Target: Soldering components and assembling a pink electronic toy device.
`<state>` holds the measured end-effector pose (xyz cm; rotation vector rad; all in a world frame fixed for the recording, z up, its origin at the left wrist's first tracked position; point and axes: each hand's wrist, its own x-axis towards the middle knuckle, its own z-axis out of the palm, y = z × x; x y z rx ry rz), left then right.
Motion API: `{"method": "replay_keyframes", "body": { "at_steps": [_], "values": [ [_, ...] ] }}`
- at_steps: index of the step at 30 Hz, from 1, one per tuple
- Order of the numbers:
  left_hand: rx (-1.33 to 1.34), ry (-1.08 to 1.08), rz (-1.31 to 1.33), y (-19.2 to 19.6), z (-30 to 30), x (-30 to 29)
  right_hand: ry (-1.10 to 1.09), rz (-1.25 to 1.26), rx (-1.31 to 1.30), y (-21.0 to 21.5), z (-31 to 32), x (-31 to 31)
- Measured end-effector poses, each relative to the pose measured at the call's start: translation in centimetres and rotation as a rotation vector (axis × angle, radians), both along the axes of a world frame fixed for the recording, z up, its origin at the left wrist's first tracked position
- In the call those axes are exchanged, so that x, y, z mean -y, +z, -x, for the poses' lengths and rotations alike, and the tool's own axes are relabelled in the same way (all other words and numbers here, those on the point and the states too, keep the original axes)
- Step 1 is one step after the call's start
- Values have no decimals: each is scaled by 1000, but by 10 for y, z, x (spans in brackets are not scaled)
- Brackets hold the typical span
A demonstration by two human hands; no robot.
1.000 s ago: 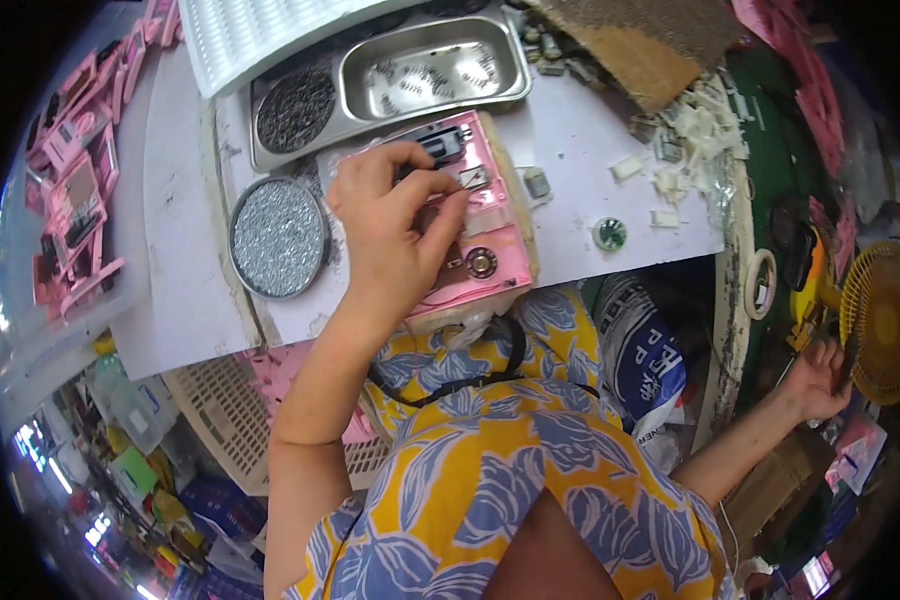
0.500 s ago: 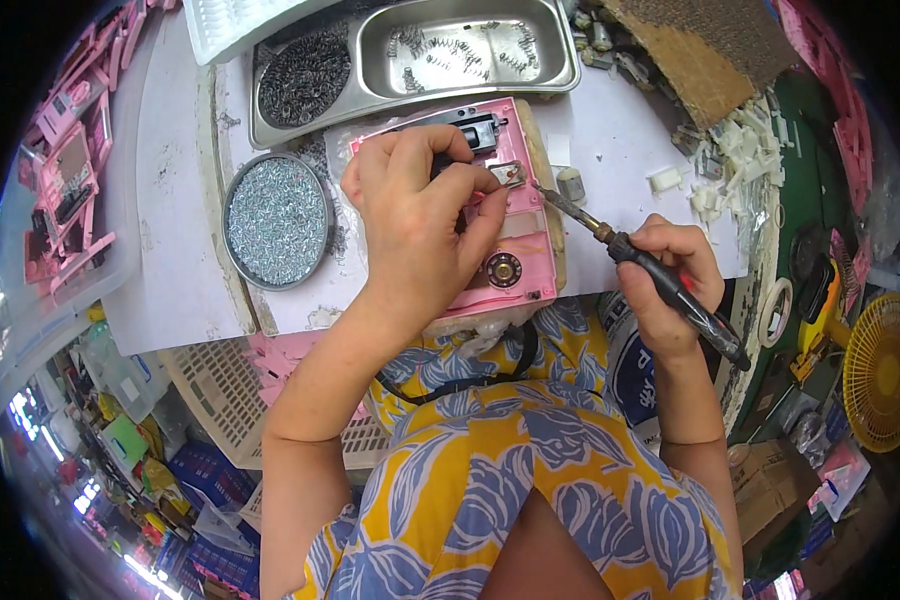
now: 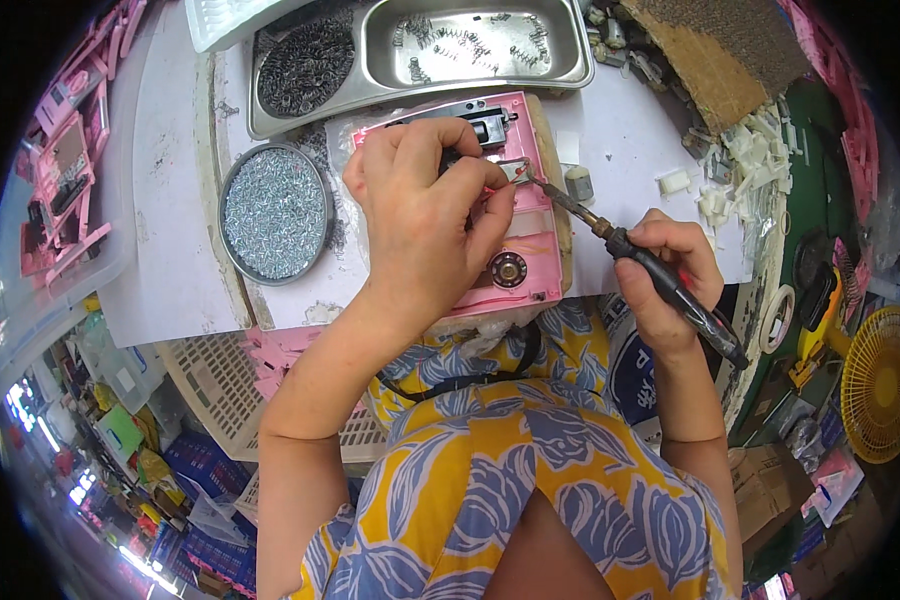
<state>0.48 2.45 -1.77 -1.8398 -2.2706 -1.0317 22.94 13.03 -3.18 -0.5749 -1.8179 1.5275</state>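
My right hand [image 3: 672, 285] is wrapped round the black handle of a soldering iron [image 3: 660, 280]. The iron's tip reaches to the small metal motor [image 3: 516, 171] set in an open pink plastic housing [image 3: 532, 222]. Over the housing's left part lies my left hand [image 3: 425, 205], thumb and forefinger pinched on a thin red wire [image 3: 487, 193] beside the motor. Those fingers hide most of the wire. A black plastic part [image 3: 488, 128] sits at the housing's far end, and a round metal-and-black piece [image 3: 508, 268] at its near end.
Left of the housing stands a round dish [image 3: 275, 213] of small screws. Beyond it is a steel tray [image 3: 475, 45] with springs. A loose motor [image 3: 578, 183], white plastic parts [image 3: 730, 180] and cardboard [image 3: 715, 60] lie at right. A yellow fan [image 3: 878, 385] stands far right.
The view has shifted slightly. The iron's tip stays near the motor, and my left fingers have moved only a little, still pinched beside it.
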Motion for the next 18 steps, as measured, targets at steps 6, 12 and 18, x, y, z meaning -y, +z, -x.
{"method": "replay_keyframes", "body": {
  "at_steps": [6,12,18],
  "values": [
    [-3,2,1,0,0,1,77,-344,-19,1,6,-12],
    [-10,7,3,0,-1,0,150,-513,-40,2,2,-24],
    [-23,13,3,0,-2,0,44,-347,-93,1,-11,-20]
  ]
}}
